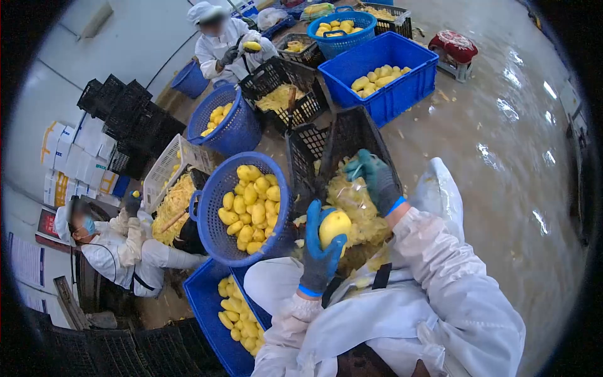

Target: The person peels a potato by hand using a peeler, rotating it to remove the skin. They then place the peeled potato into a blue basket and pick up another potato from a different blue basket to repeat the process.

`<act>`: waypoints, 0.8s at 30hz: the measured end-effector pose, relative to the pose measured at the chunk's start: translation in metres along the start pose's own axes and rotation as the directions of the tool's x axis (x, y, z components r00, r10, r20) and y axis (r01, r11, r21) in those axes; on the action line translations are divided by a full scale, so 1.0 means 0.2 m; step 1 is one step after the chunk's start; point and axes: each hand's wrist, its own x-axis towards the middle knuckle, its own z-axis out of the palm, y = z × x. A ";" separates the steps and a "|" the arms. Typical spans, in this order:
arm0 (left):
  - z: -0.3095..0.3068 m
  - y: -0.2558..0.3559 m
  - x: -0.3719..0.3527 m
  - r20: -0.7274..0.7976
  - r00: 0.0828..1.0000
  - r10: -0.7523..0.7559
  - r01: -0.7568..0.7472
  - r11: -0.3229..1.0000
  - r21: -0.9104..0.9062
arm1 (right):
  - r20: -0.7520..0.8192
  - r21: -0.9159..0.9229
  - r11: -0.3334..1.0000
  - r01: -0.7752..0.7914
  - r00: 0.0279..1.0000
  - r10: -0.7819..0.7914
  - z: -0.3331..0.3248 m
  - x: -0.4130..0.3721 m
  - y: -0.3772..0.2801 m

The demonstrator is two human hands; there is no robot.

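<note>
My left hand [319, 257], in a blue and grey glove, is closed around a smooth yellow oval fruit that looks like a mango [335, 227]. Above and to the right, my right hand [379, 181] wears a teal and grey glove. Its fingers are curled together over the black crate [359, 135], and whatever they grip is hidden. Pale yellow peelings [361, 217] fill the crate below both hands. Beside my left knee stands a blue basket [284, 188] of yellow fruit [252, 207].
A blue bin [200, 295] of fruit sits by my left leg. Further off are a large blue bin [411, 94], black crates [260, 78] and a red-topped stool [453, 47]. Two co-workers [116, 251] in white sit left and ahead. Wet floor [477, 163] stretches to the right.
</note>
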 end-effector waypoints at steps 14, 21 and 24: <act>0.01 0.03 0.02 0.004 0.971 0.239 -0.223 0.897 0.382 | 0.052 -0.186 0.982 -0.043 0.997 0.053 0.16 -0.10 -0.04; -0.01 0.00 0.00 -0.001 0.977 0.211 -0.198 0.915 0.352 | 0.003 -0.047 0.995 -0.086 0.996 0.086 0.09 -0.06 0.02; -0.03 0.04 0.03 0.044 0.962 0.270 -0.263 0.866 0.426 | -0.024 0.095 0.993 -0.067 0.997 0.069 0.09 0.00 0.00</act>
